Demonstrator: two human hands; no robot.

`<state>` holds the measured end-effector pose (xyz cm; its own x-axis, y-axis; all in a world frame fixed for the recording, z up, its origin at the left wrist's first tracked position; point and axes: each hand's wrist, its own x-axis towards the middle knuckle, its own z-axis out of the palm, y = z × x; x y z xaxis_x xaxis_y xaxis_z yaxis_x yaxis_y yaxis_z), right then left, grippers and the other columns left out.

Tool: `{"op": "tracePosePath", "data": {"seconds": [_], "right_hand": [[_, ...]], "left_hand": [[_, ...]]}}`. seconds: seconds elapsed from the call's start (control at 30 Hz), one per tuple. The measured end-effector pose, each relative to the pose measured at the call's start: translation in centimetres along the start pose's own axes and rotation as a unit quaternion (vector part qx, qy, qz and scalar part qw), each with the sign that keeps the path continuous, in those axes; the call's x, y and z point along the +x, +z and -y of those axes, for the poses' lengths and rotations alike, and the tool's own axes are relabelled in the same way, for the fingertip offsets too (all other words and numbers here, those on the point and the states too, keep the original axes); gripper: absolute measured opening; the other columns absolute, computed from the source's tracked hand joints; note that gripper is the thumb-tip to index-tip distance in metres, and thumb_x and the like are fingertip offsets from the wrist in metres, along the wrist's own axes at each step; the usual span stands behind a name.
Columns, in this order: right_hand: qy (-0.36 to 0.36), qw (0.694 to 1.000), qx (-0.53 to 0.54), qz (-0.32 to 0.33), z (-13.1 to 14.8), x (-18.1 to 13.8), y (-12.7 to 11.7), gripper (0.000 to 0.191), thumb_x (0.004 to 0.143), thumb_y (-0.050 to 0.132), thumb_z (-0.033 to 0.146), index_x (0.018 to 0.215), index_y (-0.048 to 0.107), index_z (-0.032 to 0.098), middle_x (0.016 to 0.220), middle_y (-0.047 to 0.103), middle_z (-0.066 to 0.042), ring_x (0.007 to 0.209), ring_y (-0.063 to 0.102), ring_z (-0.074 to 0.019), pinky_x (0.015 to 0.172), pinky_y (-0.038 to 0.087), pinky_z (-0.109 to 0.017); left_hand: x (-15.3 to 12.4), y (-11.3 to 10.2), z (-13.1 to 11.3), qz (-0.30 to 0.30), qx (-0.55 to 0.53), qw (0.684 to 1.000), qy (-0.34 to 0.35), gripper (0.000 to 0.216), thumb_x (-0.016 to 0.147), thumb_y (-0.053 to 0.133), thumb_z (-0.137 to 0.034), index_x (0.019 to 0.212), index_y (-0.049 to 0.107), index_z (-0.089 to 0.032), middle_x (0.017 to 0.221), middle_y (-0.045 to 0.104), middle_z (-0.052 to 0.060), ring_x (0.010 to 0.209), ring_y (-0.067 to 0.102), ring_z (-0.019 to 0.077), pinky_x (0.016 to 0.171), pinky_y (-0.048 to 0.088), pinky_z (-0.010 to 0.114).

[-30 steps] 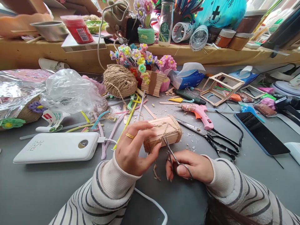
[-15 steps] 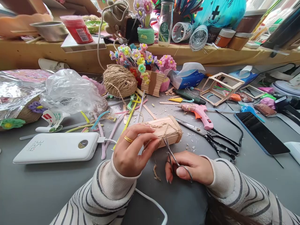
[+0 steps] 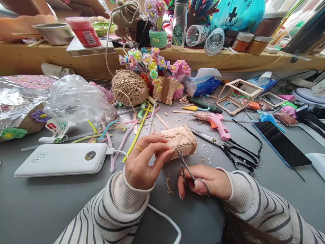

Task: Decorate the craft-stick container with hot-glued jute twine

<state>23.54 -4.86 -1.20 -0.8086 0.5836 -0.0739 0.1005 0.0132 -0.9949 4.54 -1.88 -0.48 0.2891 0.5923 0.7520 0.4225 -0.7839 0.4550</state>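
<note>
My left hand (image 3: 146,162) is closed, its thumb and fingers pinched at the near end of a small wooden box (image 3: 186,149) made of flat craft sticks. Jute twine (image 3: 180,134) runs along the box's top and round its far edge. My right hand (image 3: 205,181) grips small metal scissors (image 3: 189,168) by the finger loops. The scissors' blades are a little apart, and their tips touch or nearly touch the box side beside my left fingertips. Whether twine lies between the blades I cannot tell. A short twine scrap (image 3: 169,186) lies on the table below the box.
Large black scissors (image 3: 228,149) and a pink glue gun (image 3: 214,122) lie right of the box. A white power bank (image 3: 62,159) with a cable is at left. Behind are a twine ball (image 3: 130,87) and a stick frame (image 3: 237,96). A phone (image 3: 281,144) lies far right.
Hardly anything differs. My left hand and the scissors have shifted very slightly, with the same grips on the box and scissors.
</note>
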Motion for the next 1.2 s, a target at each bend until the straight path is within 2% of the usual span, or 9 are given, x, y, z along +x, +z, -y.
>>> {"op": "tracePosePath", "data": {"seconds": [0.17, 0.33, 0.53, 0.73, 0.97, 1.2], "right_hand": [[0.000, 1.000, -0.021, 0.009, 0.1, 0.1, -0.1, 0.064, 0.080, 0.024, 0.066, 0.084, 0.057, 0.011, 0.058, 0.043, 0.003, 0.048, 0.035, -0.0059, 0.049, 0.034, -0.021], [-0.008, 1.000, 0.012, 0.006, -0.5, 0.1, -0.1, 0.064, 0.080, 0.026, 0.066, 0.084, 0.057, 0.010, 0.068, 0.052, -0.001, 0.048, 0.035, -0.0047, 0.048, 0.034, -0.020], [-0.024, 0.996, 0.064, 0.054, -1.1, 0.3, -0.4, 0.067, 0.080, 0.024, 0.066, 0.087, 0.057, 0.007, 0.076, 0.055, -0.006, 0.049, 0.036, -0.0048, 0.049, 0.036, -0.021], [-0.032, 0.995, 0.061, 0.078, -1.1, 0.4, -0.6, 0.067, 0.079, 0.025, 0.068, 0.087, 0.056, 0.008, 0.074, 0.054, -0.004, 0.049, 0.036, -0.0051, 0.049, 0.036, -0.022], [-0.025, 0.994, 0.092, 0.059, -1.3, 0.4, -0.5, 0.065, 0.079, 0.028, 0.066, 0.087, 0.056, 0.008, 0.075, 0.054, -0.004, 0.047, 0.035, -0.0037, 0.047, 0.035, -0.020], [0.029, 0.988, 0.145, 0.035, -1.1, 0.5, -0.3, 0.057, 0.080, 0.036, 0.062, 0.088, 0.056, 0.009, 0.058, 0.045, 0.004, 0.041, 0.029, -0.0024, 0.037, 0.027, -0.017]], "left_hand": [[0.0, 0.0, -0.1, 0.000, 0.004, 1.000, -0.010, 0.015, 0.070, 0.062, -0.003, 0.080, 0.058, -0.014, 0.085, 0.062, 0.007, 0.084, 0.061, 0.0164, 0.083, 0.052, 0.036], [0.0, 0.0, -0.2, -0.002, 0.005, 1.000, -0.012, 0.014, 0.071, 0.061, -0.003, 0.080, 0.058, -0.014, 0.085, 0.062, 0.006, 0.083, 0.061, 0.0153, 0.084, 0.052, 0.036], [0.1, 0.0, -0.1, -0.006, 0.012, 1.000, -0.008, 0.012, 0.073, 0.061, -0.006, 0.079, 0.058, -0.016, 0.083, 0.061, 0.005, 0.081, 0.061, 0.0145, 0.080, 0.053, 0.032], [0.0, 0.1, -0.3, -0.011, 0.013, 1.000, -0.014, 0.013, 0.071, 0.061, -0.006, 0.079, 0.058, -0.017, 0.083, 0.062, 0.004, 0.080, 0.062, 0.0155, 0.079, 0.054, 0.034], [-0.1, 0.1, -0.3, -0.015, 0.011, 1.000, -0.010, 0.013, 0.071, 0.061, -0.005, 0.079, 0.059, -0.015, 0.083, 0.062, 0.006, 0.082, 0.061, 0.0156, 0.082, 0.053, 0.034], [0.0, 0.1, -0.3, -0.017, 0.012, 1.000, -0.014, 0.013, 0.072, 0.060, -0.006, 0.079, 0.059, -0.016, 0.083, 0.062, 0.005, 0.081, 0.061, 0.0155, 0.082, 0.053, 0.035]]}}
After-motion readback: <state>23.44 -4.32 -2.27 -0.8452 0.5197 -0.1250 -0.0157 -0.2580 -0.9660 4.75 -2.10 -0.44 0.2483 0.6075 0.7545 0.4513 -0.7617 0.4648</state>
